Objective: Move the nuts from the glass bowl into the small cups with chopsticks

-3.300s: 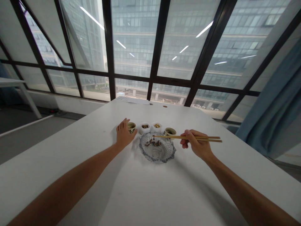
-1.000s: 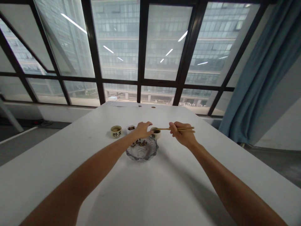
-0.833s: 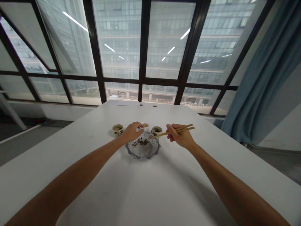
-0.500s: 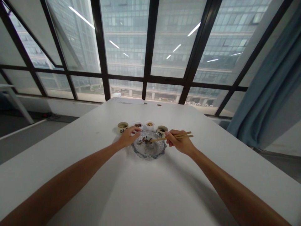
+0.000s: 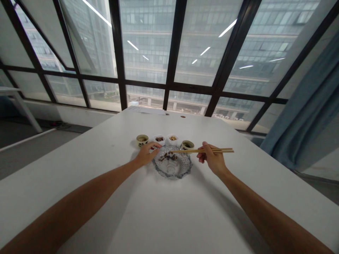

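A clear glass bowl (image 5: pixel 172 173) with a scalloped rim stands on the white table, small dark and brown pieces (image 5: pixel 168 156) lying in its far part. My left hand (image 5: pixel 146 153) holds the bowl's left rim between thumb and fingers. In my right hand (image 5: pixel 212 158) is a pair of wooden chopsticks (image 5: pixel 194 151), held nearly level above the bowl's right side. Their tips are close together over the dark pieces; whether they pinch anything is too small to tell.
Behind the bowl stand a lettered cup (image 5: pixel 142 140) at left, a white dish of dark pieces (image 5: pixel 159 139), a white dish of tan pieces (image 5: pixel 173 139) and another lettered cup (image 5: pixel 187 144) at right. Papers (image 5: pixel 145 110) lie at the table's far edge, by the windows. A blue curtain (image 5: pixel 304 106) hangs right.
My right hand has drawn the chopsticks up and to the right, and they now lie flatter. The left hand stays at the bowl's rim. The whole view has shifted slightly.
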`<state>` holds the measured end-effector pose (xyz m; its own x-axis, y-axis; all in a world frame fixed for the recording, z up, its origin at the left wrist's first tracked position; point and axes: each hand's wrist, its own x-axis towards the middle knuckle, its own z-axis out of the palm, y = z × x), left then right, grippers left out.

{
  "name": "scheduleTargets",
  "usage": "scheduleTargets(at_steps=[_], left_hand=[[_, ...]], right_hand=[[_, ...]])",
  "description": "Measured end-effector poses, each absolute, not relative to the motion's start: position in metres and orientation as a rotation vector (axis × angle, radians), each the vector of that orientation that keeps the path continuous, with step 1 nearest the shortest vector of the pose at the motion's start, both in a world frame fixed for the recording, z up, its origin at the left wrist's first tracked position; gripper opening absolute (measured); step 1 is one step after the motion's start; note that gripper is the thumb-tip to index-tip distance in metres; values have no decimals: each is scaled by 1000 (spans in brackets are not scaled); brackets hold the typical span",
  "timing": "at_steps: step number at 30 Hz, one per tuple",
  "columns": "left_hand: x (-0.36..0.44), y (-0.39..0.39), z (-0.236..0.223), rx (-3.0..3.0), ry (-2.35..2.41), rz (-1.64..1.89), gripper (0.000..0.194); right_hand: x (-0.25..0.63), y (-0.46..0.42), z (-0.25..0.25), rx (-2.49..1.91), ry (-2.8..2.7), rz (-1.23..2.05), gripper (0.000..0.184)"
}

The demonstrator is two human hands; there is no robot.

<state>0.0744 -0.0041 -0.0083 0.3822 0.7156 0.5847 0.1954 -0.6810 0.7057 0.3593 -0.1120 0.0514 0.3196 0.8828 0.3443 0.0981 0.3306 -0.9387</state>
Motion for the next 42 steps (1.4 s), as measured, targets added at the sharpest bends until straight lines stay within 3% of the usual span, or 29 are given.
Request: scheduleTargets(at_steps=[10,30,35,42], left_hand=[[70,-9,-2,2223,787,1256,17],[71,-8,-4,2300,799,1292,20],[68,-4,4,2551,1100,1446,27],[64,7,-1,2742,1342,1222,34]], right_hand=[[371,-104,10,-1105,-789,873,56],[364,-110,10,-1122,-829,812,61],[354,-120,17,-1089,-1008,629,60],[350,-123,19,-1112,-1046,587,60]])
